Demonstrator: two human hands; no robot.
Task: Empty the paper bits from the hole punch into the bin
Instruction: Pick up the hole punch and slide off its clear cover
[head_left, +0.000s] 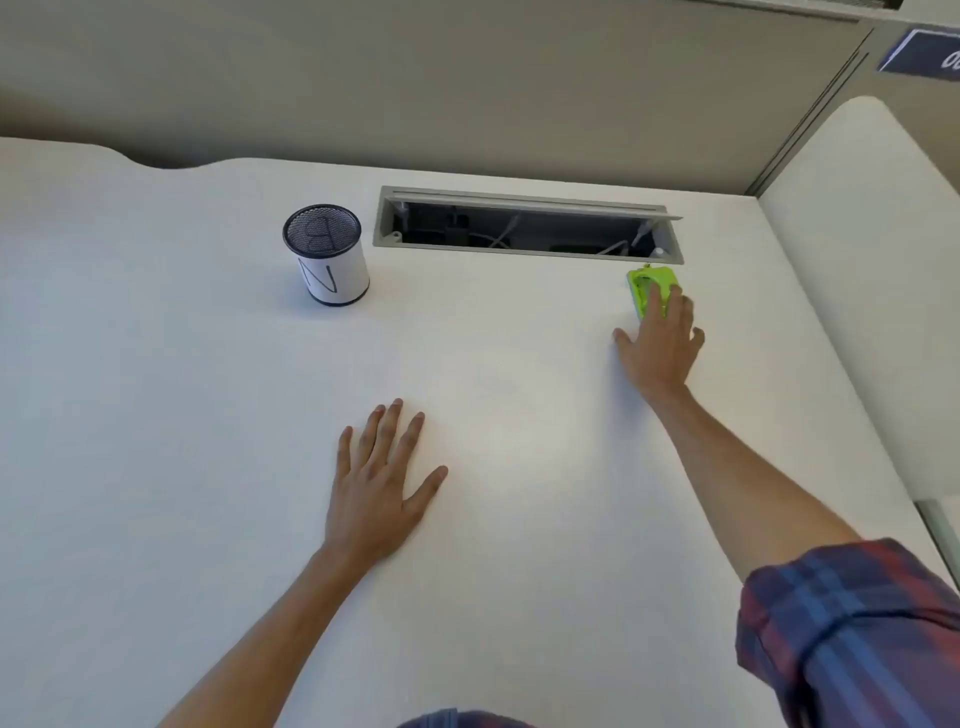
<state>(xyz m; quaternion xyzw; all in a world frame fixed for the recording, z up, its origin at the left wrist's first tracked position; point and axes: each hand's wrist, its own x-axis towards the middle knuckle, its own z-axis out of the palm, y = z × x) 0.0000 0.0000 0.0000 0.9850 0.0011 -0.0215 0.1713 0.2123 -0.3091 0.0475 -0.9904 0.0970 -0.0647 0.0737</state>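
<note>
A small lime-green hole punch (647, 283) lies on the white desk (208, 415) at the far right, just in front of the cable slot. My right hand (662, 348) is stretched out to it, fingers spread, with the fingertips resting on its near end; the fingers do not close around it. A small cylindrical bin (327, 254), black mesh with a white paper label marked with letters, stands upright at the far left-centre. My left hand (379, 483) lies flat on the desk, palm down, holding nothing.
An open grey cable slot (524, 226) with wires inside runs along the back of the desk between the bin and the punch. A beige partition wall stands behind. A second white desk surface (872, 312) adjoins on the right.
</note>
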